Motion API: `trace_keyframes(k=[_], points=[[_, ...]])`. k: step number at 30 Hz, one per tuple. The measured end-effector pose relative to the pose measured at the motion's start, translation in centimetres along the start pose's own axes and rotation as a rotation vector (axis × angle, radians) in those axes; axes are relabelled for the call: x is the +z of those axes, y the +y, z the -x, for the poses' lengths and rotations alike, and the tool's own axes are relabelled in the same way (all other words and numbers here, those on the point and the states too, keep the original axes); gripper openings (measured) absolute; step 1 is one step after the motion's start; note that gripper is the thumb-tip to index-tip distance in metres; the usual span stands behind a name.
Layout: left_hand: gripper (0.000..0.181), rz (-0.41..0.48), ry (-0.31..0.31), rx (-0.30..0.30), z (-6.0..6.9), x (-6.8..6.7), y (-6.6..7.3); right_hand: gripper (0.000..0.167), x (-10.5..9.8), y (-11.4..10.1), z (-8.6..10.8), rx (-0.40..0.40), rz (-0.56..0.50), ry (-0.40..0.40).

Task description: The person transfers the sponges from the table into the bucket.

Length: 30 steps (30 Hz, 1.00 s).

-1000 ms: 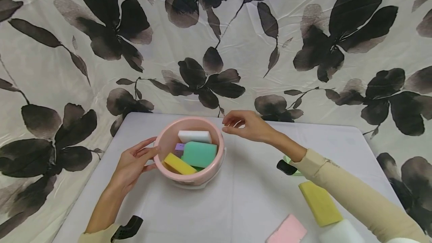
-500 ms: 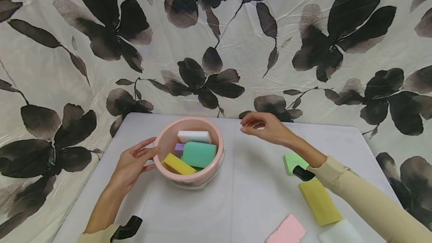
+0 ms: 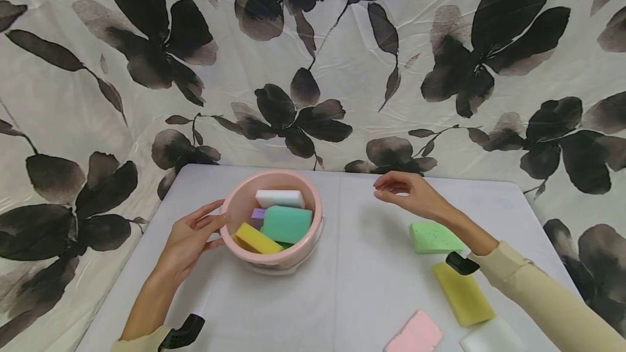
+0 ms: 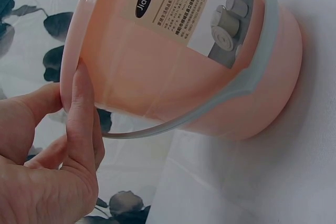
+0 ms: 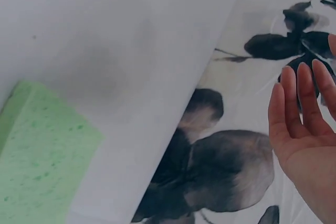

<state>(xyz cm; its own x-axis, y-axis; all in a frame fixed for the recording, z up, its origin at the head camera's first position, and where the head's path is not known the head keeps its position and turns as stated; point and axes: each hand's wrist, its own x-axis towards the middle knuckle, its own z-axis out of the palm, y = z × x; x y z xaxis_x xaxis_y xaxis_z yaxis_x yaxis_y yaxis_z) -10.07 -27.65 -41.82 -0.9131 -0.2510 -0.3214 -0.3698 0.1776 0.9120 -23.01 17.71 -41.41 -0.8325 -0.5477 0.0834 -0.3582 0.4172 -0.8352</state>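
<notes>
A person's left hand (image 3: 188,238) is pinching the left rim of a pink bucket (image 3: 289,260), the thumb lying over the inner side and the fingers pressing outside. The bucket is standing on a white table (image 3: 274,314), left of the middle and toward the far edge. Inside it, a white sponge (image 3: 280,199) is leaning at the far side, a small purple block (image 3: 257,215) is showing at the left, a teal sponge (image 3: 287,224) is lying at the right, and a yellow bar (image 3: 258,239) is resting nearest. In the left wrist view, a pale handle (image 4: 269,35) is hanging across the bucket's outside, past a printed label (image 4: 168,3). The right hand (image 3: 411,192) is hovering well to the right of the bucket, its fingers bending softly, with a gap between thumb and fingertips, and it is holding nothing. A speckled light green sponge (image 3: 432,237) is lying just nearer than that hand. Nearer still, a flat yellow sponge (image 3: 463,293), a pink sponge (image 3: 415,331) and a white block (image 3: 493,337) are lying on the right. Behind the table, a flowered cloth (image 3: 381,86) is hanging.
</notes>
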Motion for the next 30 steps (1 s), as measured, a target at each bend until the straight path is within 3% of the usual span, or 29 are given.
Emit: trace_keyframes(k=[13, 20, 30], points=[[0.074, 0.006, 0.004, 0.013, 0.1, 0.0, -0.1, 0.025, -1.3, 3.8, 3.0, 0.041, 0.012, 0.052], [0.072, 0.026, -0.015, 0.049, 0.1, -0.2, -0.3, 0.03, -1.8, 5.8, 4.5, 0.07, 0.005, 0.038], [0.073, 0.023, -0.014, 0.038, 0.0, -0.2, -0.4, 0.036, -2.1, 9.0, 6.2, 0.102, 0.035, 0.04]])
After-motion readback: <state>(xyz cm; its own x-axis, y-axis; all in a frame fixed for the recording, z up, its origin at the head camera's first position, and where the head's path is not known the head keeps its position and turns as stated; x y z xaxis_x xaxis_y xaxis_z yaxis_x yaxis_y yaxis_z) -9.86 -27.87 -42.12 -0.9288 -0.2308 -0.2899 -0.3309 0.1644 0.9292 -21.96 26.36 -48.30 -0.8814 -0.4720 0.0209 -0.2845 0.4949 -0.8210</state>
